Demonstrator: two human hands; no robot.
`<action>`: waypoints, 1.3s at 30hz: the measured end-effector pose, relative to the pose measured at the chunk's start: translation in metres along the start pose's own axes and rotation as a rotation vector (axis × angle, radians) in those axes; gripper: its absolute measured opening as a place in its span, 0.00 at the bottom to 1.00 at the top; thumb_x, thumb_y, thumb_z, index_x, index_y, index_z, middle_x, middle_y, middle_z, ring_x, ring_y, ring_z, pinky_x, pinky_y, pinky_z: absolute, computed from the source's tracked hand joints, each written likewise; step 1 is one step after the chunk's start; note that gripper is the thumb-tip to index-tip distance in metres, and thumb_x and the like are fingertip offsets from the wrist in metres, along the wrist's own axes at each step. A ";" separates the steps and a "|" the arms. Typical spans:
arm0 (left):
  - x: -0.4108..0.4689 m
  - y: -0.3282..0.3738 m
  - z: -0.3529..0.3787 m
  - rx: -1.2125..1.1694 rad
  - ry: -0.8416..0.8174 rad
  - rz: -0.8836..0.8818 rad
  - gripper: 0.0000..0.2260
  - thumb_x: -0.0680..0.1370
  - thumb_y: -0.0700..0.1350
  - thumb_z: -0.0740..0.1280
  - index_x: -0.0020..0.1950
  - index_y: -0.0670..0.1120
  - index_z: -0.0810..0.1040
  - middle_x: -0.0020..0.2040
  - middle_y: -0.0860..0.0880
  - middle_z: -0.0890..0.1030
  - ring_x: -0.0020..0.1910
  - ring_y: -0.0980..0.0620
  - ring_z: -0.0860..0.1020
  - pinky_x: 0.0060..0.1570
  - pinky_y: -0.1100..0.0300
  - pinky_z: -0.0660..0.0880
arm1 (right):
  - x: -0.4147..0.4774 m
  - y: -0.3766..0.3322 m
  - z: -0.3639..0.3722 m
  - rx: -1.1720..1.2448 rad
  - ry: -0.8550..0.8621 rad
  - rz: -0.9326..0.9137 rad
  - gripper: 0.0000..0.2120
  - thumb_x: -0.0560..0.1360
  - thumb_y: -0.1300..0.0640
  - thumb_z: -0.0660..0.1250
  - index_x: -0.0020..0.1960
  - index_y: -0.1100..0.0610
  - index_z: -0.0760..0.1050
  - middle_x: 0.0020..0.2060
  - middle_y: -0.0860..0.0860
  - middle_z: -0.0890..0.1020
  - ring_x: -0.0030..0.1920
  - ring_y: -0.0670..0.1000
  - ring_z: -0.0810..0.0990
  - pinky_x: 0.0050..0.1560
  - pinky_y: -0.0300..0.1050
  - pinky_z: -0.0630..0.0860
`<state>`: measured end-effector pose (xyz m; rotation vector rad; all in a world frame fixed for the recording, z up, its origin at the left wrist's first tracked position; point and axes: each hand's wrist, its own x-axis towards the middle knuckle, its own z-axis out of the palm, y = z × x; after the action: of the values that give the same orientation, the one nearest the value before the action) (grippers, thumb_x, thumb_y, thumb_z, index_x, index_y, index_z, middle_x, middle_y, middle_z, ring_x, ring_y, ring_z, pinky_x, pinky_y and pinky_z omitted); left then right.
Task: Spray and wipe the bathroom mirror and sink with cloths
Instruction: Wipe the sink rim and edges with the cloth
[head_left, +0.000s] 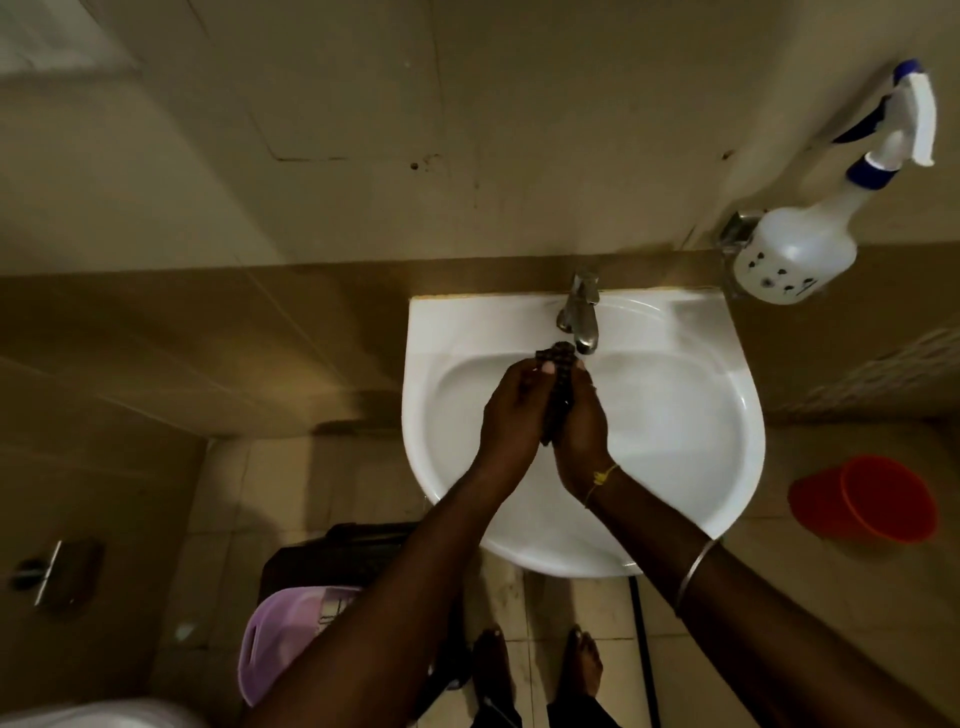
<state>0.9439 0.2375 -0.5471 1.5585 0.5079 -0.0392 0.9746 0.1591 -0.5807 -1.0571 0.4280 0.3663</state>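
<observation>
Head view: left hand and right hand curl round the dark cloth; best twist firmly below the tap, twelve o'clock of the sink

Looks like a bathroom: white wall-hung sink with chrome tap far against beige wall tiles, tiled floor beneath, red bucket at right, lilac plastic tub near left, spray bottle in a metal wall holder far right.

The sink is white, the cloth dark, the bucket red.
</observation>
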 end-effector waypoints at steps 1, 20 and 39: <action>0.003 0.003 0.000 -0.004 0.022 -0.028 0.14 0.82 0.56 0.65 0.66 0.54 0.78 0.52 0.60 0.83 0.50 0.64 0.81 0.47 0.68 0.78 | -0.005 0.001 0.006 0.014 -0.006 0.019 0.21 0.85 0.45 0.57 0.69 0.55 0.77 0.58 0.53 0.85 0.57 0.50 0.83 0.50 0.41 0.79; 0.054 0.025 -0.073 0.063 -0.104 -0.041 0.08 0.82 0.50 0.67 0.57 0.47 0.76 0.57 0.47 0.82 0.57 0.48 0.81 0.57 0.49 0.80 | 0.023 -0.002 0.013 -0.202 -0.082 -0.007 0.18 0.78 0.51 0.72 0.65 0.56 0.80 0.56 0.53 0.87 0.57 0.56 0.85 0.49 0.51 0.83; 0.114 -0.029 -0.059 0.950 -0.068 0.596 0.22 0.83 0.42 0.61 0.78 0.47 0.67 0.78 0.47 0.68 0.77 0.47 0.67 0.76 0.44 0.64 | 0.078 0.039 0.030 -1.509 0.027 -0.926 0.32 0.80 0.61 0.64 0.81 0.63 0.57 0.81 0.62 0.57 0.82 0.61 0.51 0.79 0.66 0.57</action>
<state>1.0198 0.3264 -0.6079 2.5747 -0.0923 0.1444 1.0276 0.2095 -0.6362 -2.5531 -0.4813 -0.2659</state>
